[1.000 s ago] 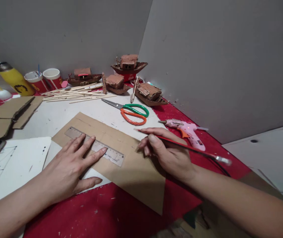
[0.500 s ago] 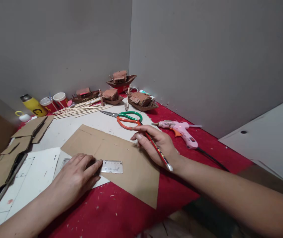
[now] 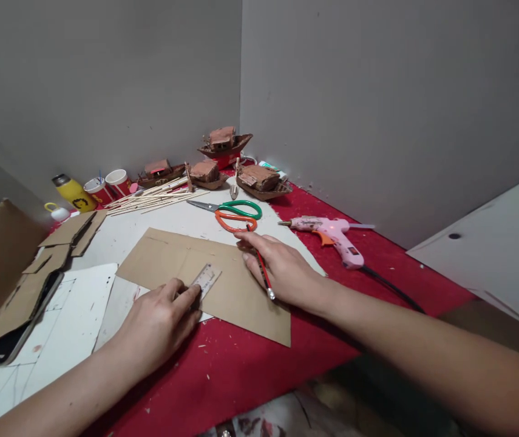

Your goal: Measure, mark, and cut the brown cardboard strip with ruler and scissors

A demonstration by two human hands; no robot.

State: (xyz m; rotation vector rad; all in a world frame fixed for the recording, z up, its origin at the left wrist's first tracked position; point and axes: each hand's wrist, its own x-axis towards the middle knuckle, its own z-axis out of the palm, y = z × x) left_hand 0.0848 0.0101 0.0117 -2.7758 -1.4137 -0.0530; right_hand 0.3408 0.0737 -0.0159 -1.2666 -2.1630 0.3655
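Note:
My left hand (image 3: 163, 318) grips a short clear ruler (image 3: 206, 280), which lies slanted across a flat piece of brown cardboard (image 3: 241, 297). Part of the ruler is hidden under the fingers. Between the fingers of my right hand (image 3: 281, 267) is a red and black pencil (image 3: 263, 271), its white-tipped end toward me and its point hidden or too small to see. That hand is over the right half of the cardboard. Just beyond it lie scissors (image 3: 236, 212) with one green and one orange handle.
A pink glue gun (image 3: 332, 227) with a black cord lies right. Model boats (image 3: 263, 180), thin wooden sticks (image 3: 159, 197), paper cups (image 3: 118, 182) and a yellow bottle (image 3: 74, 193) stand at the back. Cardboard scraps (image 3: 52, 261) cover a phone (image 3: 22, 340) on a drawn sheet (image 3: 90, 291).
The ruler has turned from lying sideways to a slant, with my left hand shifting along. My right hand has lowered toward the cardboard with the pencil. The cardboard has turned slightly.

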